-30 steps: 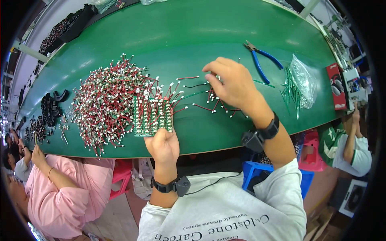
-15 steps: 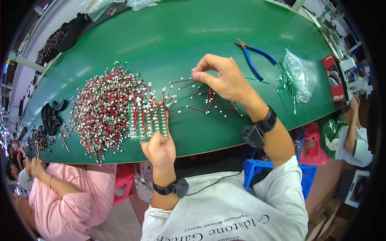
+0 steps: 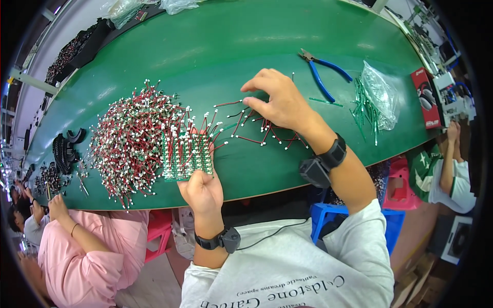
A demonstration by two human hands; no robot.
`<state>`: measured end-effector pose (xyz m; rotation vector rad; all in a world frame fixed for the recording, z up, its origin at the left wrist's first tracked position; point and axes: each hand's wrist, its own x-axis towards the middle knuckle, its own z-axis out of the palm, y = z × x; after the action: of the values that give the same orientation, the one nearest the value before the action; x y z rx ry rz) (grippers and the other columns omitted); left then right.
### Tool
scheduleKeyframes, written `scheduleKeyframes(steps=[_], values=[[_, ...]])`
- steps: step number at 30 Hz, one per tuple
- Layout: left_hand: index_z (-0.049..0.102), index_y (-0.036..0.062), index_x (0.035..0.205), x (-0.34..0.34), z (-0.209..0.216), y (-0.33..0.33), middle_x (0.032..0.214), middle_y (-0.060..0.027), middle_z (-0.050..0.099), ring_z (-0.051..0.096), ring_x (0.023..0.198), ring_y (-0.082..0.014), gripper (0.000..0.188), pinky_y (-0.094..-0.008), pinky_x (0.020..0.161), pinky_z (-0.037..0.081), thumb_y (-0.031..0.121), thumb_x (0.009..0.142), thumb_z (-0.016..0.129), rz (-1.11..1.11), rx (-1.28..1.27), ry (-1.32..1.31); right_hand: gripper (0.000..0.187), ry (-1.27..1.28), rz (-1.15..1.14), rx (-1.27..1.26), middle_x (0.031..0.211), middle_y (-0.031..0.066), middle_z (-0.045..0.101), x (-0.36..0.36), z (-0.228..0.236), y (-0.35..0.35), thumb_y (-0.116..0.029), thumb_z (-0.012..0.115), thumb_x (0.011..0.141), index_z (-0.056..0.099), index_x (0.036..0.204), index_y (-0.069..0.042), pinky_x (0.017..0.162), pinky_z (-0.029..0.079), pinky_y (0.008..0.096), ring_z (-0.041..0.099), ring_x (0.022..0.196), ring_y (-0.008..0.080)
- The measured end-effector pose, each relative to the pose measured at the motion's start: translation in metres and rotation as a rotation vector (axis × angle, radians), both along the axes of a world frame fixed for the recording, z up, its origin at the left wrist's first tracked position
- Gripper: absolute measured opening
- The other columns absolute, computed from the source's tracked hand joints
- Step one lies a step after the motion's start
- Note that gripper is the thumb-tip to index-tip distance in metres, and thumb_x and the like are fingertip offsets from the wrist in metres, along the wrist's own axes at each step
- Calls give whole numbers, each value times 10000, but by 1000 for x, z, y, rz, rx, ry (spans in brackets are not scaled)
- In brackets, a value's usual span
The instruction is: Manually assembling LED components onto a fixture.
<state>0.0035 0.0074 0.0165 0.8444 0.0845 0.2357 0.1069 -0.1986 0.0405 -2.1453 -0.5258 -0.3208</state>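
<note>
My left hand (image 3: 203, 194) grips the near edge of a green circuit board panel (image 3: 188, 160), the thumb on top and part of the hand hidden underneath. Short red wires with white connectors stand up from the panel's far part. My right hand (image 3: 275, 100) hovers over loose red and black connector wires (image 3: 251, 138), its thumb and index finger apart and no wire visibly between them. One black wire lies close under the thumb. Against the panel's left side rests a large heap of red wires with white connectors (image 3: 131, 143).
Blue-handled cutting pliers (image 3: 319, 77) lie beyond my right hand. Right of them are green strips (image 3: 363, 110), a clear plastic bag (image 3: 381, 97) and a red box (image 3: 427, 97). Black parts (image 3: 64, 151) sit at the far left, near a co-worker in a pink top (image 3: 92, 251).
My right thumb and index finger have moved apart from a near pinch. The hand has shifted slightly left, and some loose wires beneath it lie differently. My left hand keeps hold of the panel.
</note>
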Motion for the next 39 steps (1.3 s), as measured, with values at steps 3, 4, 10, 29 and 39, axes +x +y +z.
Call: scheduleKeyframes(steps=[3, 4, 10, 29, 39], values=[[297, -82, 1435, 0, -3, 0, 1436, -282, 403, 414, 1344, -409, 839, -530, 1137, 348, -117, 598, 351, 13, -1, -1, 177, -223, -39, -118, 901, 85, 604, 4, -10, 16, -137, 734, 789, 719, 954, -76, 783, 479, 365, 569, 884, 255], [304, -81, 1431, 1, -4, 1, 1434, -282, 406, 415, 1343, -408, 831, -532, 1136, 349, -114, 602, 355, 18, 3, -10, 185, -211, -29, -74, 911, 91, 588, 6, -13, 26, -151, 737, 781, 724, 955, -89, 803, 464, 380, 544, 908, 282], [321, -79, 1423, 2, -5, -1, 1432, -281, 408, 418, 1338, -407, 809, -537, 1142, 338, -102, 615, 374, 18, -31, -35, 80, -196, -10, -209, 887, 97, 591, 13, -23, 41, -113, 692, 818, 675, 885, -72, 759, 468, 388, 561, 883, 280], [416, -40, 1352, -8, -18, 8, 1228, -165, 572, 565, 1149, -295, 700, -426, 1026, 442, -30, 652, 438, -68, -192, -24, 187, -429, 411, -128, 724, 74, 523, -66, 6, 63, -14, 680, 753, 571, 905, -7, 477, 474, 349, 574, 582, 233], [463, -64, 1277, -11, -24, 10, 1165, -138, 579, 576, 1078, -261, 695, -359, 962, 453, -81, 585, 403, -110, -149, -72, 119, -194, 349, -91, 763, 127, 556, -60, -13, 74, -28, 649, 811, 542, 849, 8, 523, 495, 398, 604, 636, 312]])
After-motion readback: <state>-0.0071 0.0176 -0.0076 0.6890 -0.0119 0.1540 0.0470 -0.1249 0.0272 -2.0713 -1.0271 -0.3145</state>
